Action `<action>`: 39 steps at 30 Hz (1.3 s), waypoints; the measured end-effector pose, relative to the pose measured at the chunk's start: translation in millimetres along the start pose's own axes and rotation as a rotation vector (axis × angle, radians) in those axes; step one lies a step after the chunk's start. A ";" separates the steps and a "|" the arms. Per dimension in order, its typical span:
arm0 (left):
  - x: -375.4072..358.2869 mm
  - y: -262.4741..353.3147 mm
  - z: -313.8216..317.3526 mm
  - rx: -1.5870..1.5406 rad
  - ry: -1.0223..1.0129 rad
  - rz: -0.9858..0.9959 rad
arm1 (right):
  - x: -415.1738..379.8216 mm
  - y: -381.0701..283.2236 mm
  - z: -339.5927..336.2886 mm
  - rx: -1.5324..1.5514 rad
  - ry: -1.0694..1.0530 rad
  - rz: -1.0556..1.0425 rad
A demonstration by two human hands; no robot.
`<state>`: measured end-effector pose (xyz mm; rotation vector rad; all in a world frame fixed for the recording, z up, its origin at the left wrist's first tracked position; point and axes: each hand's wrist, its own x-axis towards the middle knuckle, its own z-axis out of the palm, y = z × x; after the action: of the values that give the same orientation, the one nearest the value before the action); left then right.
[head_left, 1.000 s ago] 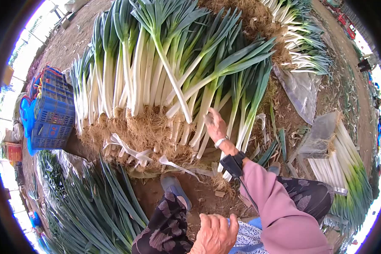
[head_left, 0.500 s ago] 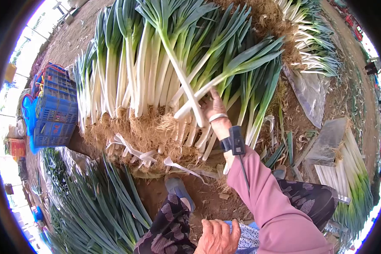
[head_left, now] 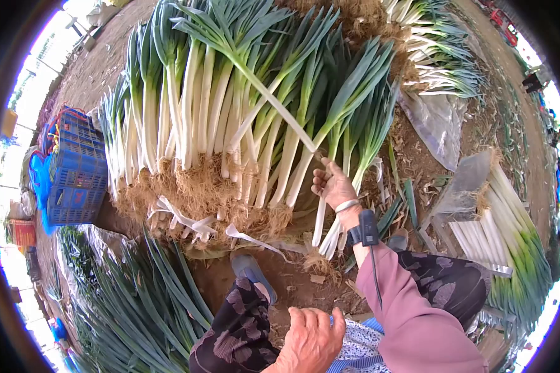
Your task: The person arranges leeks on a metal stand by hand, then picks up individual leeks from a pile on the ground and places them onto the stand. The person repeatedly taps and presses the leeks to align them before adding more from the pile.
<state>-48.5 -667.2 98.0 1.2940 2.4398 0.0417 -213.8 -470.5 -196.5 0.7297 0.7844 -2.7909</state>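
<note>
My right hand (head_left: 335, 188), with a white bracelet and a dark wrist strap, reaches over the front of a large pile of leeks (head_left: 196, 105). Its thumb and finger close at the root end of one leek (head_left: 280, 110), which slants across the others; the contact is small and partly hidden. Beneath that hand, the white ends of other leeks (head_left: 319, 224) point down. Near my lap, my left hand (head_left: 312, 339) lies back up with its thumb apart, holding nothing visible, beside a patterned cloth (head_left: 358, 340).
A blue crate (head_left: 78, 177) stands at the left. Dark green leek tops (head_left: 137, 298) lie at lower left. Trimmed leeks (head_left: 507, 230) lie at the right beside a metal-looking plate (head_left: 466, 183); another leek bundle (head_left: 442, 56) is at the back right. Loose peelings (head_left: 186, 217) hang in front.
My right hand has come out from under a crossing leek and moved right, toward me. The slanting leek's root end has swung right; the other leek now lies steeper. My left hand stays at my lap.
</note>
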 end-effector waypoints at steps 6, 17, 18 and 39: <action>-0.4 7.2 7.4 -0.007 0.056 -0.028 | 46.3 28.0 -29.7 -0.991 0.432 -0.528; -8.6 -11.9 4.9 -0.025 0.004 -0.069 | 76.6 30.0 60.2 -1.888 0.447 -0.359; -8.2 -12.0 7.2 -0.060 -0.007 -0.090 | 78.2 29.4 70.5 -1.910 0.440 -0.282; -7.3 6.5 7.5 -0.033 0.057 -0.015 | -83.6 82.2 -91.4 -1.321 0.596 -0.667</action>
<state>-37.1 -670.5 94.6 1.2765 2.4855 0.1156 -81.1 -491.5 -260.3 1.0299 2.8848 -1.5773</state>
